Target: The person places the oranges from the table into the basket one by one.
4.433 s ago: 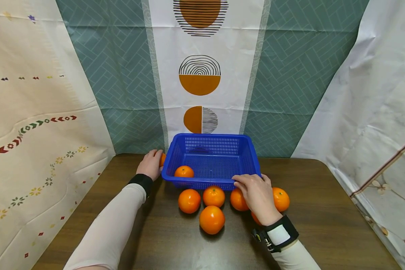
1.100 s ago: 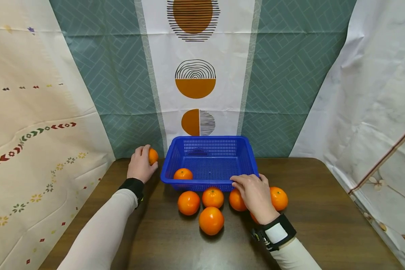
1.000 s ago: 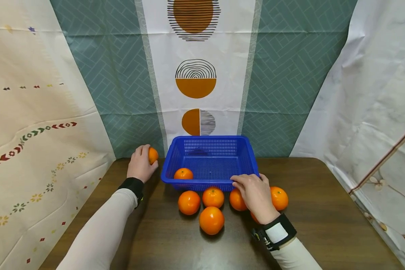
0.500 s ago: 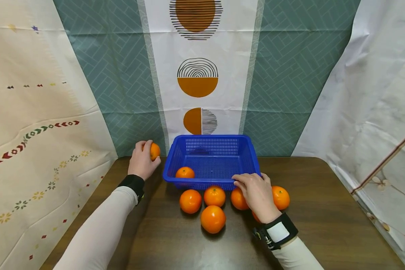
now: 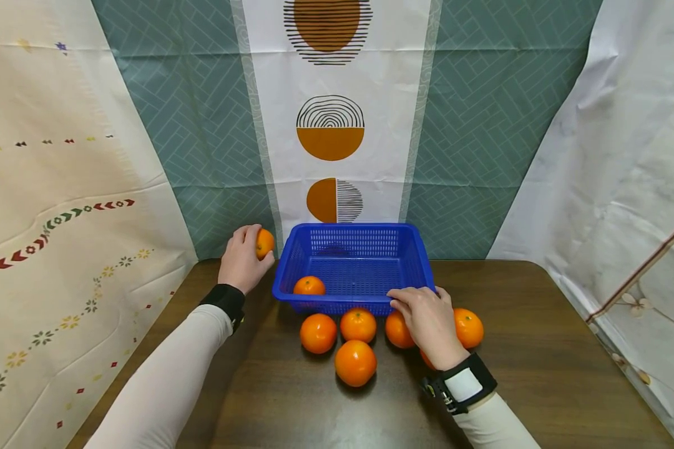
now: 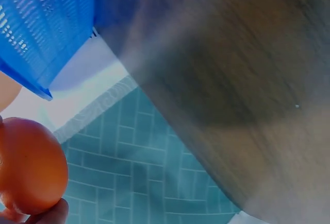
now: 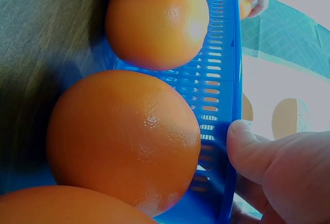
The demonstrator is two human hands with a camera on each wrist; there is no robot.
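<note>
My left hand [image 5: 244,260] grips an orange [image 5: 264,244] at the far left, just beside the blue plastic basket [image 5: 352,304]. The left wrist view shows that orange [image 6: 32,166] between fingertips, raised to about the height of the basket's rim. Inside the basket's near left corner lies another orange [image 5: 309,286]. At the basket's near right corner my right hand [image 5: 430,320] holds the rim; in the right wrist view the thumb [image 7: 250,149] lies on the rim with fingers curled beyond it.
Several oranges sit on the wooden table [image 5: 292,405] in front of the basket, among them a near one [image 5: 356,363] and one at right [image 5: 468,328]. Part of another is hidden under my right wrist. A patterned cloth [image 5: 213,125] hangs behind the table.
My left hand took the orange from beside the basket's left wall, shifted left, then lifted it and brought it back right toward the rim. The right hand stays on the rim.
</note>
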